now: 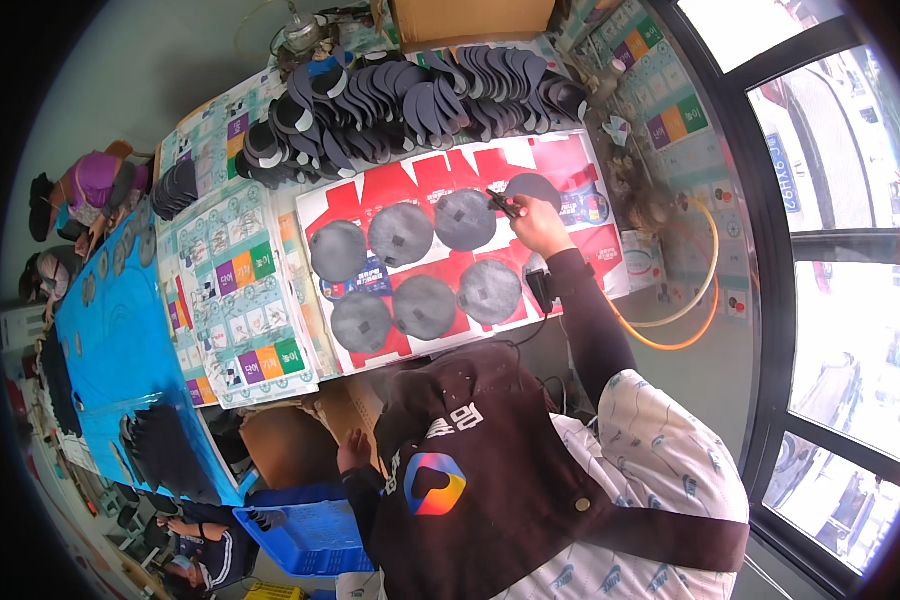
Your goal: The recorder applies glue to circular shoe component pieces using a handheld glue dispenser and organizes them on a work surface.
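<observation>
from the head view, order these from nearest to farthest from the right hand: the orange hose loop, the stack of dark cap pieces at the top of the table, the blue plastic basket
1. The orange hose loop, on the table's right edge, just below and right of the right hand.
2. The stack of dark cap pieces, across the table's top end, above and left of the hand.
3. The blue plastic basket, low at the near left, by the left hand.

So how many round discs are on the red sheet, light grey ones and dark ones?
Light grey discs: 6
Dark disc: 1
Total: 7
</observation>
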A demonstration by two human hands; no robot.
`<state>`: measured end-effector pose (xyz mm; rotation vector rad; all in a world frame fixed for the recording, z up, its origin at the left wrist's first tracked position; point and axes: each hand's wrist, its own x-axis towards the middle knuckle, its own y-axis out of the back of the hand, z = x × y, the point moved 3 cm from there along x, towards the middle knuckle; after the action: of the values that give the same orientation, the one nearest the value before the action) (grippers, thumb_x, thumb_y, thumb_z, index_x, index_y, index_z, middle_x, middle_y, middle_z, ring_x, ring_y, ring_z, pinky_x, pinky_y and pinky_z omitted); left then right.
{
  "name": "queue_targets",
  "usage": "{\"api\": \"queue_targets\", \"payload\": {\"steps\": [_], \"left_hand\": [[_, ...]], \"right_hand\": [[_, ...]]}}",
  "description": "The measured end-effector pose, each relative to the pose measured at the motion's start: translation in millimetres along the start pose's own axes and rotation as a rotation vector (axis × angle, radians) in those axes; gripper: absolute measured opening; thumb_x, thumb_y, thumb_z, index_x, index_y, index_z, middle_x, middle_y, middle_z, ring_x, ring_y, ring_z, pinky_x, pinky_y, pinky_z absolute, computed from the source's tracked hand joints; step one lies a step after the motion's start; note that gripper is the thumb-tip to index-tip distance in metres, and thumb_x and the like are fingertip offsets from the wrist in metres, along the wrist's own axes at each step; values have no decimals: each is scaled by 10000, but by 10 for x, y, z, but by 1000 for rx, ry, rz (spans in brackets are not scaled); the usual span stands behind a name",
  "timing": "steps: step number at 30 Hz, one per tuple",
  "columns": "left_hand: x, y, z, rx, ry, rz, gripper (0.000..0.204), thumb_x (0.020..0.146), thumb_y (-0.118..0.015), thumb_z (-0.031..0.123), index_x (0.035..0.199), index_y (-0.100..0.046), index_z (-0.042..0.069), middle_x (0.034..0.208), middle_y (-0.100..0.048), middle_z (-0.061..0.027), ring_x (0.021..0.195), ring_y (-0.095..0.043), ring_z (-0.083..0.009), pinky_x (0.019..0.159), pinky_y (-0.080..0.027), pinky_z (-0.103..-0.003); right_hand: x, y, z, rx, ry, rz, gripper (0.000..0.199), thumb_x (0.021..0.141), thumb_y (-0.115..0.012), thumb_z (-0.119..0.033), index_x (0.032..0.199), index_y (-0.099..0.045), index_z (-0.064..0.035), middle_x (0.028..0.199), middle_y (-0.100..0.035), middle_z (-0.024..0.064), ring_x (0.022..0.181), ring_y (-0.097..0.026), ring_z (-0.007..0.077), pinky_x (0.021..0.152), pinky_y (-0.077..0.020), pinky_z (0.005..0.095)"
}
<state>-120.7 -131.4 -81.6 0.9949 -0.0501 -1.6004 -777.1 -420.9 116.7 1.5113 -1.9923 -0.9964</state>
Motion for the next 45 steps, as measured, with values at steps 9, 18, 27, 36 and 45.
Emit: {"api": "queue_targets", "payload": {"steps": [9,18,27,36,45], "left_hand": [[-9,-146,-169,-1038,505,63,412,986,-606,249,1326,-565,20,1280,-645,-135,1243,-586,-268,991,-524,-375],[-308,-146,-192,46,-66,69,224,891,-661,220,1076,-705,103,1178,-710,-70,1078,-676,-301,891,-570,-398],[-518,-435,-295,-872,298,99,388,926,-679,171,1293,-610,68,1138,-685,-90,1012,-670,-274,779,-565,-369],[-848,-607,-354,-1266,811,233,380,951,-643,221,1292,-604,58,1204,-650,-132,989,-644,-288,808,-558,-387],[-135,-486,-75,-1198,674,21,191,967,-585,261,1074,-659,121,1167,-660,-26,987,-639,-225,827,-520,-359]], "right_hand": [[-215,-54,8,24,-98,-238,279,844,-571,-179,976,-716,19,904,-680,307,930,-667,469,833,-526,508],[-37,-241,-11,74,-47,-326,269,830,-637,-180,997,-707,19,828,-675,257,815,-675,400,744,-530,448],[-33,-272,171,-46,110,-247,191,851,-640,-188,934,-698,-25,836,-673,259,839,-653,465,710,-492,522],[-126,-44,-12,-8,-20,-348,249,823,-549,-118,973,-724,-22,913,-692,276,941,-659,462,835,-519,520],[-202,93,186,-93,22,-93,230,822,-530,-105,928,-720,-31,844,-675,276,843,-662,467,780,-534,543]]}}
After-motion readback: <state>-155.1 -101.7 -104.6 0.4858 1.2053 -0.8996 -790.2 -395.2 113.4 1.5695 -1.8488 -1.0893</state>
